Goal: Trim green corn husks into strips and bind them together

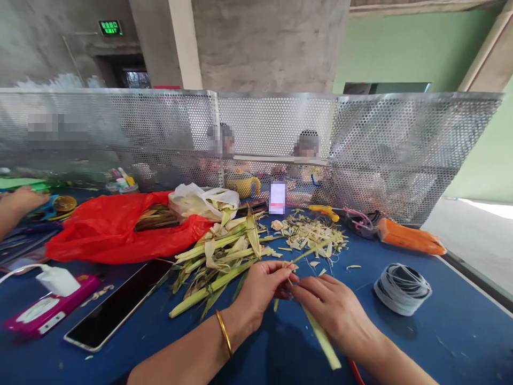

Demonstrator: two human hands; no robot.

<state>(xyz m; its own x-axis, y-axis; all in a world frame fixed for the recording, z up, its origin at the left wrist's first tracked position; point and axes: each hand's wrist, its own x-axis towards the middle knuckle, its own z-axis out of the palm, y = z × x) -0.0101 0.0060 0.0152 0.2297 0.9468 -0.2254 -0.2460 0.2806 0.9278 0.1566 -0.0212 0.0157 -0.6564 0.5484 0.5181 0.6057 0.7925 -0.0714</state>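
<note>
In the head view, my left hand (264,280) pinches a narrow plant strip between thumb and fingers, and a thin end of it points away toward the scraps. My right hand (331,302) is closed close beside it, fingertips nearly meeting the left ones. Out from under the right palm hangs a flat, pale green corn husk strip (324,342), apparently part of the same piece; the fingers hide the join. Just beyond my left hand lies a pile of corn husks (216,267). Shredded husk scraps (316,235) are heaped beyond both hands.
A grey cord roll (403,289) sits at right, near an orange packet (411,236). To the left are a red plastic bag (96,227), a dark phone (120,302) and a magenta power strip (52,307). Perforated metal panels (272,123) stand behind. Another person's hand (24,206) reaches in.
</note>
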